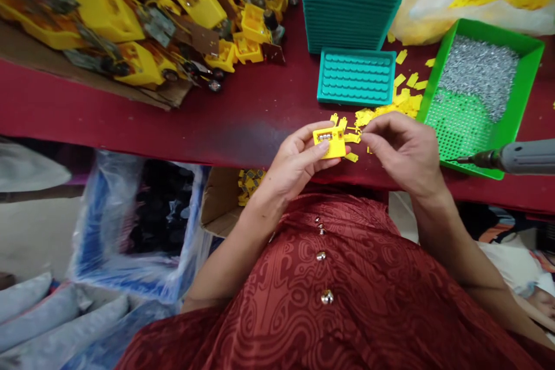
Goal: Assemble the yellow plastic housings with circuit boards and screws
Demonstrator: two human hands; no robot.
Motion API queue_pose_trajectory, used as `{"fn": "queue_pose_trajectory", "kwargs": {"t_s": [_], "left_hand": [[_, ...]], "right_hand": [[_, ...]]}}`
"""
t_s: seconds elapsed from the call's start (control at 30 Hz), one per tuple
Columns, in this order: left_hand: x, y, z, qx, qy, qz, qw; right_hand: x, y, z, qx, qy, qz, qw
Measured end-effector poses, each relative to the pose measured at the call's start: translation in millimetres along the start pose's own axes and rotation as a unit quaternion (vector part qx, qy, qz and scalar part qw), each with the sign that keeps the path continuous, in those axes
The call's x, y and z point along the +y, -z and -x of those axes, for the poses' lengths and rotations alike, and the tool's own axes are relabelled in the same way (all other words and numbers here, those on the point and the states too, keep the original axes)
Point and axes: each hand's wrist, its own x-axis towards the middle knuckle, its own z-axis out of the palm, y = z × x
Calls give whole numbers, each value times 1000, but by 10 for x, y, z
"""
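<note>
The left hand (299,159) pinches a small yellow plastic housing (329,142) with a metal part set in its top, just above the edge of the dark red table (243,110). The right hand (403,150) is curled just beside it, fingertips near a scatter of small yellow pieces (390,110). A green tray (526,69) of screws and an electric screwdriver (511,157) lie to the right

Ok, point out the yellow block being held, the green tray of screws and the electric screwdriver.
yellow block (330,144), head view, on its front face below the metal insert.
green tray (528,92), head view, on its right wall.
electric screwdriver (526,156), head view, on its grey body.
</note>
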Motion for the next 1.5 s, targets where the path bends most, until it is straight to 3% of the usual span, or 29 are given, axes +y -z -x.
{"fn": "queue_pose_trajectory", "kwargs": {"t_s": [0.13,0.33,0.47,0.57,0.67,0.77,0.93,1.13,1.33,1.43,1.5], "left_hand": [[-33,-8,15,4,25,-14,1000],[-58,-59,43,-17,58,-34,998],[-45,-81,31,-17,51,-22,998],[0,-49,36,9,32,-15,999],[52,19,49,62,-6,-8,998],[78,65,53,89,-26,4,996],[85,40,41,100,-5,36,994],[131,43,31,96,1,36,995],[151,80,53,103,-9,31,994],[131,98,52,100,-11,26,995],[106,109,44,105,-10,24,994]], "right_hand": [[-8,-53,86,-10,67,77,995],[66,-37,105,-49,98,139,984],[98,-101,129,13,124,179,976],[111,-96,132,18,119,186,975],[143,-39,177,-43,128,225,965],[182,-35,278,-113,136,318,931],[126,-128,322,-160,115,433,880],[-225,-140,51,-337,19,485,807],[-455,-227,-53,-384,-31,540,748],[-382,-171,-49,-364,-4,531,765],[-286,-79,-54,-332,19,490,806]]}}
